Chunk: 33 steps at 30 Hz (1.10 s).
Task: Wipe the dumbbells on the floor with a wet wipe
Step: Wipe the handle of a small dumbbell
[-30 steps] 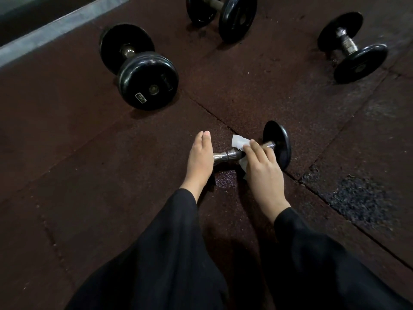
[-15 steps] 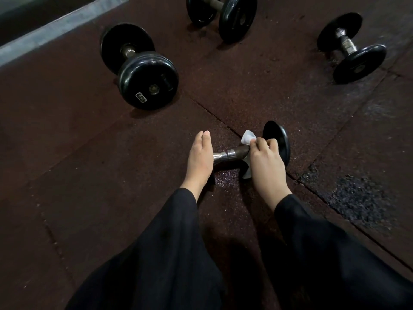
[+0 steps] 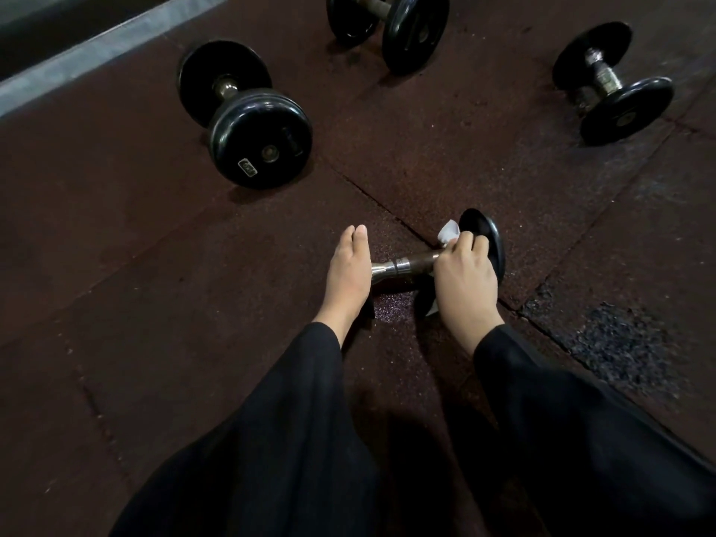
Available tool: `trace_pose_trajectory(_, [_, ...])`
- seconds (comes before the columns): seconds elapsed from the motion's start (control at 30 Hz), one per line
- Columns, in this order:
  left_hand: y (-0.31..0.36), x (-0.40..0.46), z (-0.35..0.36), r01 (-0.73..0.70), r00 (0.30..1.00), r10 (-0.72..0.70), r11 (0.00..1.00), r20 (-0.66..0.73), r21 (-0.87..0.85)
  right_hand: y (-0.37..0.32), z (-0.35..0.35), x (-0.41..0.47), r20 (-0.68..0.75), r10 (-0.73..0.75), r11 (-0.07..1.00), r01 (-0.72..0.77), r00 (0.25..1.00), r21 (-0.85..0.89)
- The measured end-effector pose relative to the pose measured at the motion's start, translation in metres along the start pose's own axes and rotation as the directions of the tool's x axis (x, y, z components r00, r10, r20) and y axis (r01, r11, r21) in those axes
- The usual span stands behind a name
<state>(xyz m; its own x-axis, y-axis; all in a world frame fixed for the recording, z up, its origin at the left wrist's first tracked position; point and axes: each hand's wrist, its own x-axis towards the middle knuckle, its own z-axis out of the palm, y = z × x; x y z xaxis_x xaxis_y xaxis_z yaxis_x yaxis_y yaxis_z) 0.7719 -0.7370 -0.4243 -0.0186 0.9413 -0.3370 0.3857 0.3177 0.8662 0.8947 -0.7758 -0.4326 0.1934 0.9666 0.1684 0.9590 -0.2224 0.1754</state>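
A small dumbbell [image 3: 410, 264] with a metal handle and black end plates lies on the dark rubber floor in front of me. My left hand [image 3: 347, 271] rests flat over its left end plate, hiding it, fingers together. My right hand [image 3: 467, 282] is wrapped around the right end of the handle, next to the right plate [image 3: 489, 236]. It holds a white wet wipe [image 3: 448, 231], which sticks out above my fingers and below my palm.
Three more black dumbbells lie farther off: a large one [image 3: 248, 118] at the left, one [image 3: 387, 21] at the top centre, one [image 3: 612, 85] at the right. A grey ledge [image 3: 97, 52] runs along the top left. A worn floor patch [image 3: 620, 339] lies to the right.
My right hand has slid with the wipe to the right along the handle, up to the right plate, baring more of the handle. My left hand has stayed on the left plate.
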Motion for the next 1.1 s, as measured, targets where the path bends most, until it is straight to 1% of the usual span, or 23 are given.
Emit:
trace_pose_trajectory(0.1, [0.0, -0.003, 0.003, 0.003, 1.0, -0.003, 1.0, -0.025, -0.001, -0.002, 0.002, -0.001, 0.054, 0.002, 1.0, -0.001, 0.999, -0.007])
trace_pose_trajectory(0.13, [0.0, -0.005, 0.004, -0.012, 0.998, 0.012, 1.0, -0.057, -0.008, -0.002, 0.002, 0.0, 0.085, -0.012, 1.0, 0.013, 0.996, -0.004])
trace_pose_trajectory(0.2, [-0.001, -0.01, 0.006, -0.058, 0.985, 0.053, 0.998, -0.162, -0.024, -0.002, 0.005, -0.001, 0.12, -0.036, 0.998, 0.043, 0.992, -0.051])
trace_pose_trajectory(0.23, [-0.001, -0.013, 0.006, -0.075, 0.976, 0.067, 0.997, -0.209, -0.028, -0.001, 0.007, -0.002, 0.114, -0.035, 0.995, 0.045, 0.993, -0.086])
trace_pose_trajectory(0.27, [-0.004, -0.017, 0.006, -0.091, 0.97, 0.084, 0.996, -0.227, -0.022, 0.001, 0.007, -0.002, 0.102, -0.035, 0.994, 0.046, 0.994, -0.103])
trace_pose_trajectory(0.3, [-0.007, -0.022, 0.006, -0.111, 0.971, 0.108, 0.994, -0.214, -0.005, 0.002, 0.006, -0.003, 0.098, -0.041, 0.993, 0.051, 0.994, -0.106])
trace_pose_trajectory(0.37, [-0.016, -0.033, 0.008, -0.137, 0.981, 0.144, 0.989, -0.133, 0.063, 0.002, 0.004, -0.005, 0.093, -0.038, 0.99, 0.05, 0.995, -0.132])
trace_pose_trajectory(0.43, [-0.023, -0.041, 0.01, -0.135, 0.987, 0.145, 0.983, -0.07, 0.123, 0.002, 0.004, -0.005, 0.099, -0.054, 0.984, 0.07, 0.994, -0.167])
trace_pose_trajectory(0.53, [-0.027, -0.043, 0.01, -0.128, 0.989, 0.137, 0.978, -0.046, 0.166, 0.003, 0.003, -0.005, 0.103, -0.092, 0.974, 0.111, 0.99, -0.199])
trace_pose_trajectory(0.63, [-0.026, -0.042, 0.005, -0.13, 0.99, 0.137, 0.969, -0.02, 0.208, 0.004, 0.003, -0.007, 0.136, -0.145, 0.955, 0.174, 0.98, -0.242])
trace_pose_trajectory(0.83, [-0.02, -0.047, 0.001, -0.118, 0.992, 0.127, 0.957, -0.015, 0.263, 0.003, -0.006, -0.009, 0.179, -0.144, 0.958, 0.183, 0.973, -0.221])
trace_pose_trajectory(0.9, [-0.019, -0.051, 0.002, -0.108, 0.992, 0.122, 0.956, -0.034, 0.274, 0.005, -0.007, -0.011, 0.206, -0.138, 0.951, 0.187, 0.969, -0.245])
trace_pose_trajectory(1.0, [-0.016, -0.055, 0.001, -0.088, 0.992, 0.114, 0.945, -0.063, 0.315, 0.005, -0.019, -0.01, 0.226, -0.12, 0.957, 0.173, 0.967, -0.231])
trace_pose_trajectory(1.03, [-0.015, -0.056, -0.002, -0.085, 0.991, 0.113, 0.939, -0.067, 0.334, 0.006, -0.021, -0.012, 0.225, -0.129, 0.962, 0.177, 0.966, -0.209])
trace_pose_trajectory(1.1, [-0.01, -0.057, -0.009, -0.116, 0.987, 0.15, 0.92, -0.063, 0.374, 0.008, -0.019, -0.014, 0.269, -0.158, 0.977, 0.19, 0.95, -0.098])
